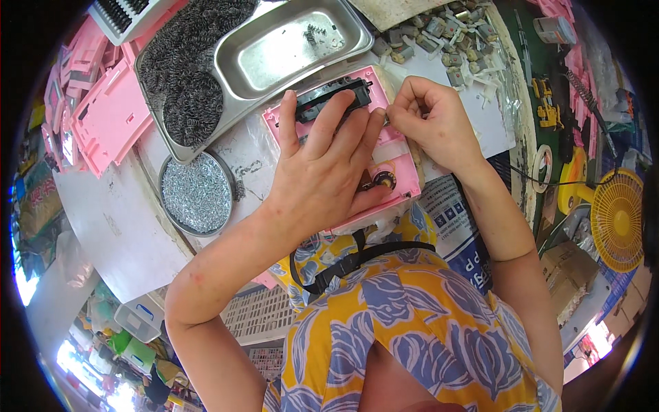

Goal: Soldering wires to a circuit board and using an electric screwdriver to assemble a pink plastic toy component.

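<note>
your patterned garment point(405, 302) is foremost; your left hand point(319, 168), fingers apart, spans the pink plastic casing point(406, 173); right hand point(434, 123), fingertips together, adjoins its edge, contents unclear.

The middle of the pink casing point(405, 172) is concealed beneath the left hand point(312, 168). The left fingers partly cover the black part point(360, 89); the left thumb overlaps the round part point(386, 180). Anything between the right hand's point(439, 123) fingertips is too small to identify.
</note>
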`<state>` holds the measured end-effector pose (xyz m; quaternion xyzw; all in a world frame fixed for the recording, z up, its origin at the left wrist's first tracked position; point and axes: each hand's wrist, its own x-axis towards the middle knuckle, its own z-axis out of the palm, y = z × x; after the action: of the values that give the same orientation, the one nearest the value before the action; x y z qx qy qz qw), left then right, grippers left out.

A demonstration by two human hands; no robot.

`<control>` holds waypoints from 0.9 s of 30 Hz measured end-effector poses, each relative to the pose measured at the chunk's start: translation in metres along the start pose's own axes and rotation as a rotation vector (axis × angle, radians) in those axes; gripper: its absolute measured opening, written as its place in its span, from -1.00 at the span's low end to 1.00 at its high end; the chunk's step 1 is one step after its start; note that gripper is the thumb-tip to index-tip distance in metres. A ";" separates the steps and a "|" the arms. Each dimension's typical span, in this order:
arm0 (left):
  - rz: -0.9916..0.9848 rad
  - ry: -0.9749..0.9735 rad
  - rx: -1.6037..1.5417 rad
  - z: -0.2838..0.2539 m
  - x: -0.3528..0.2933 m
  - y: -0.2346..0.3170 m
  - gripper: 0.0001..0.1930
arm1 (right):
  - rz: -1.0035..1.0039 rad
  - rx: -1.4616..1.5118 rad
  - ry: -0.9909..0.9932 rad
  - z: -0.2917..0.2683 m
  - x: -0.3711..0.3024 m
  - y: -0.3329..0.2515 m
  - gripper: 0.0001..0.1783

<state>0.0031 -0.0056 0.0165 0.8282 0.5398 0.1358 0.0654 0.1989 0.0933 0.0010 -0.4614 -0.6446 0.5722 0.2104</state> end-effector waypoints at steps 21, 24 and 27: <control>-0.023 0.046 -0.031 0.000 -0.003 0.004 -0.20 | -0.055 -0.087 0.011 -0.005 -0.015 -0.007 -0.83; -0.032 0.082 -0.030 0.001 0.000 0.008 -0.20 | -0.350 -0.520 0.107 0.002 -0.026 -0.023 -0.86; -0.036 0.097 -0.018 0.002 0.000 0.008 -0.20 | -0.520 -0.627 0.116 0.003 -0.026 -0.021 -0.87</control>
<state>0.0108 -0.0093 0.0165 0.8102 0.5558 0.1795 0.0488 0.2018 0.0716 0.0263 -0.3565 -0.8698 0.2489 0.2332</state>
